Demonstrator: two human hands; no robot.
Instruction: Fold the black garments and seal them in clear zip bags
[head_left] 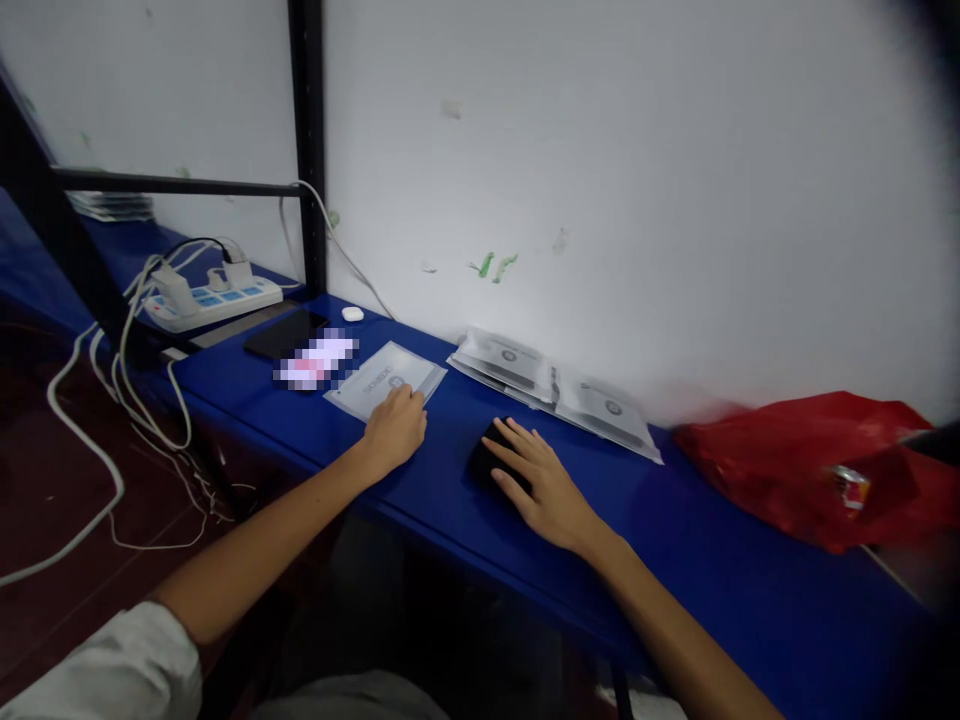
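Observation:
My left hand [397, 430] is closed with its fingers curled down. It rests over the near edge of a frosted plastic bag [375, 385] with grey printing, which lies flat on the blue tabletop [450, 480]. Whether anything is inside those fingers is hidden. Spread flat, my right hand [551, 490] lies on top of a small black object [486, 462], its fingers apart. Most of that object is covered, so I cannot tell its kind. Behind it, against the wall, lie more frosted bags [506, 360] with similar printing, overlapping in a row.
Left of the bag are a lit phone [317, 362], a dark flat device [281, 335] and a small white case [352, 314]. A power strip [217, 302] with plugs and trailing white cables [112, 470] sits farther left. A red plastic bag [810, 460] lies at the right.

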